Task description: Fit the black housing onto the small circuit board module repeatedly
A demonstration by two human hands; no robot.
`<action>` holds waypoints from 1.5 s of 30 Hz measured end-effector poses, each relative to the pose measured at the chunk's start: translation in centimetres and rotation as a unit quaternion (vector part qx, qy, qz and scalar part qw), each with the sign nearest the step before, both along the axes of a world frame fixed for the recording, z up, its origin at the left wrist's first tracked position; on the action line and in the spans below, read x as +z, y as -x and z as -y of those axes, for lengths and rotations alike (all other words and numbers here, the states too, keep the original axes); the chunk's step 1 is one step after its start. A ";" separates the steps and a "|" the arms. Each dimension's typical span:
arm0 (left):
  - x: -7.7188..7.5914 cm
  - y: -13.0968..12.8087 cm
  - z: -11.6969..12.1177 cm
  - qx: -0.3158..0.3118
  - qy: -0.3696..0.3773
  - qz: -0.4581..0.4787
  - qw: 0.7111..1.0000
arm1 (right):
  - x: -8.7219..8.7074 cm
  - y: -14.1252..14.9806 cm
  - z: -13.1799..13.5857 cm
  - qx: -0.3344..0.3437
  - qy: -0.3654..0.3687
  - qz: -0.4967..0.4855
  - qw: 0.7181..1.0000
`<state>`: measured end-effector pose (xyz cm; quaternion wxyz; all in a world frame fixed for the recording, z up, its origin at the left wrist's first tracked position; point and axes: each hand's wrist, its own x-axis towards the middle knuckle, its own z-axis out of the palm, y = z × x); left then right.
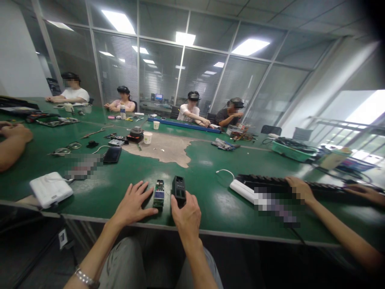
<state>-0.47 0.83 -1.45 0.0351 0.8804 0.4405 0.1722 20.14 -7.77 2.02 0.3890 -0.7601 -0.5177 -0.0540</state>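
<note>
Head view. At the lower center of the frame, left hand spread open and palm down on the green table, gripping nothing, with index finger and thumb just beside the circuit board. Circuit board flat on the tabletop, lengthwise to the camera, between the two hands, with a bluish block across its middle. Just right of it, right hand closed around the near end of a black housing, thumb along the left side, fingers along the right; cannot tell whether raised off the table or resting on it. Openings visible in the housing's upper face.

At the left of the frame, a white box with a cable, and farther in, a dark phone. Above center, a paper cup on a brownish patch. At the right, a white bar-shaped device beside a long black part, under a co-worker's hand. At the upper right, a green basket full of dark items.
</note>
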 end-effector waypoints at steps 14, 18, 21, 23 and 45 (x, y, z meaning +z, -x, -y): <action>0.7 0.0 0.5 -0.008 -0.001 0.010 1.000 | 3.6 5.3 -1.5 0.057 0.038 -0.003 0.998; 0.7 0.1 0.5 -0.003 0.004 0.003 1.000 | 3.4 5.9 -1.6 0.055 0.069 0.013 0.996; 0.5 0.1 0.4 0.003 0.006 0.000 1.000 | 2.6 6.2 -1.4 0.047 0.090 0.032 0.994; 0.4 0.1 0.4 0.005 0.006 -0.002 1.000 | 1.9 6.3 -1.1 0.041 0.106 0.047 0.992; 0.5 -0.1 0.5 0.004 -0.007 -0.027 1.000 | 0.1 5.9 -0.8 0.062 0.052 -0.019 0.996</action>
